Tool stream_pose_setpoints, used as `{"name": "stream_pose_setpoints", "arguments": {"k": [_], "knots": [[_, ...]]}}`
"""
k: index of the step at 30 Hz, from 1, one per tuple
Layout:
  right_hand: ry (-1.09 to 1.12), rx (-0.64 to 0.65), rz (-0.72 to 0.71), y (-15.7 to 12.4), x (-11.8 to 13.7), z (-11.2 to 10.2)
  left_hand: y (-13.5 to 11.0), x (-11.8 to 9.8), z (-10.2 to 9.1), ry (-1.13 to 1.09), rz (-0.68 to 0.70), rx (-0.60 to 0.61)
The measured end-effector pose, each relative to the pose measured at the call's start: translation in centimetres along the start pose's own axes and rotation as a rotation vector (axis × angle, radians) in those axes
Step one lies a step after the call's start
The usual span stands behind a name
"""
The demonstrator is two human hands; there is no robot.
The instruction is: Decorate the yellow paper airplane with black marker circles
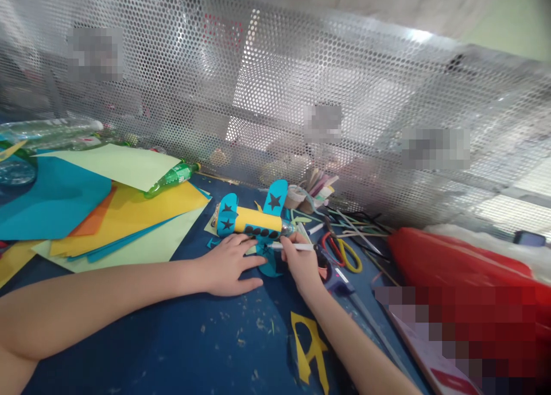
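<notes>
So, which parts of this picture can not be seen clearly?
Head view only.
Pen tip: too small to tell what it touches.
Blue paper piece: mostly covered by the left hand and right hand.
Red item: partly pixelated, cut by the right edge.
Behind the mesh screen: blurred patches.

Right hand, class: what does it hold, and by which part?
A white pen, pinched around its middle by the right hand, with its tip pointing left below the paper plane.

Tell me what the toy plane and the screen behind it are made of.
Yellow-and-blue toy plane: seemingly matte coloured paper wrapped round a clear plastic bottle; flat cut wings, glossy neck. Silvery perforated screen: probably sheet metal; shiny, evenly punched holes.
</notes>
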State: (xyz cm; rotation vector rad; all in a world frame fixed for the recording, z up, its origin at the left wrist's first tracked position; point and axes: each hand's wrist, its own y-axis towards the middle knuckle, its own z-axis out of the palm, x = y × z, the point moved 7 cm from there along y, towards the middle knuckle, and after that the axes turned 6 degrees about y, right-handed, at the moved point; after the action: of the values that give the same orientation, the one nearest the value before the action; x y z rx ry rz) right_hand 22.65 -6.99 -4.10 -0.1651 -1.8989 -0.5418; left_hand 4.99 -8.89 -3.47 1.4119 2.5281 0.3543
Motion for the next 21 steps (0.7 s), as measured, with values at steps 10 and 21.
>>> {"name": "stream_pose_setpoints", "arguments": {"k": [10, 21], "knots": [[0.052, -0.022, 0.014, -0.1, 0.4, 0.0, 0.0, 0.2, 0.2, 0.01, -0.003, 0.018], [0.337, 0.026, 0.087, -0.3, 0.4, 1.2, 0.0, 0.4, 0.3, 0.012, 0.002, 0.041]]}}
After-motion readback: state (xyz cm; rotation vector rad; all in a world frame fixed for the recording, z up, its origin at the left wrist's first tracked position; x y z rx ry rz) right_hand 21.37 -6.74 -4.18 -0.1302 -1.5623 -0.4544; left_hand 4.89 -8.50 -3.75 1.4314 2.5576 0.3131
